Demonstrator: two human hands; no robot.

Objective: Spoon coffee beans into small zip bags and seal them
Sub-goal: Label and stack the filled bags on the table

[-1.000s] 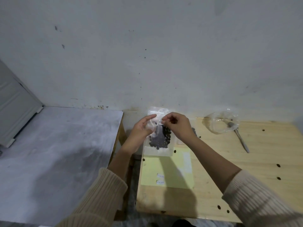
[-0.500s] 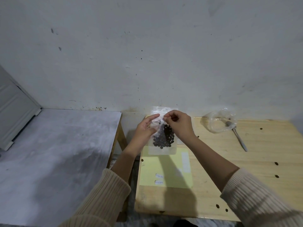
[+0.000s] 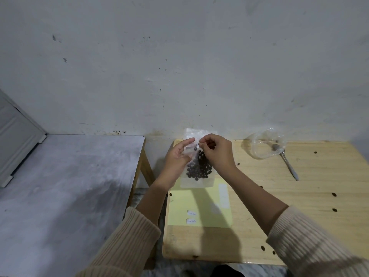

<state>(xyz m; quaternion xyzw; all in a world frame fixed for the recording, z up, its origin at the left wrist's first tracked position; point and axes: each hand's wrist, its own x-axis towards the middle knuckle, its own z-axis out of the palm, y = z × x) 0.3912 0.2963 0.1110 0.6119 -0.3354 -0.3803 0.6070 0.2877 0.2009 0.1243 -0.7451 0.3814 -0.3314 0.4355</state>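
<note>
While the right hand pinches the top edge of the zip bag between thumb and curled fingers and the left hand lies with its fingers nearly straight against the bag's left side, the step in hand looks to be the sealing. The bag hangs upright in the air over the back left corner of the bench, just above the far edge of the yellow sheet, with the coffee beans settled in its lower half. To close it well, the bag should stay upright so no bean rides up into the strip. One dark bean seems to sit higher, near the fingertips, and is best shaken down first. The left hand would do better gripping its end of the strip, giving the right something to pull against. Then the pinch can travel firmly from one end to the other, pressing the air out ahead of it. Whether any of the strip is already closed cannot be told. The spoon lies well apart on the right, its bowl inside a crumpled clear plastic bag.
</note>
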